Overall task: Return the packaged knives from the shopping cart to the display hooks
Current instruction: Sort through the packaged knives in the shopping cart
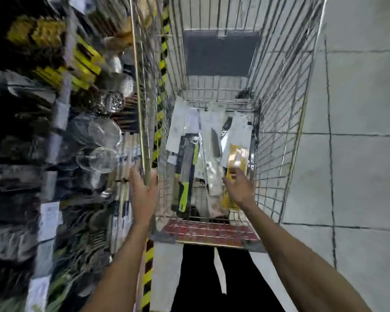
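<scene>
Head view, looking down into the cart [277,122]. The right hand [238,186] reaches into the basket, and its fingers [233,173] and thumb pinch the yellow pack [237,157] near the right wall. The pack stands nearly upright among the other knife packs [184,129], which lie heaped at the near end of the basket floor. Just to its left we see a dark blade [215,144] in a clear sleeve, and further left a green-handled knife [185,190] leaning against the left wall. Pale card backs overlap behind these.

The left hand [144,188] sits at the top rail of the cart's left wall, with the rail between thumb and fairly straight fingers. We cannot tell whether they clamp it. The red handle [212,230] crosses the near edge, below both wrists.

Wire walls enclose the packs on all four sides; the basket is open only from above, and its far half holds nothing.

A shelf [61,113] stands just beside the left wall, blurred, with metal strainers [104,131] hanging on it. Black-and-yellow tape [148,278] runs along the floor at its foot. Grey tiled floor [358,154] lies to the right of the cart.
</scene>
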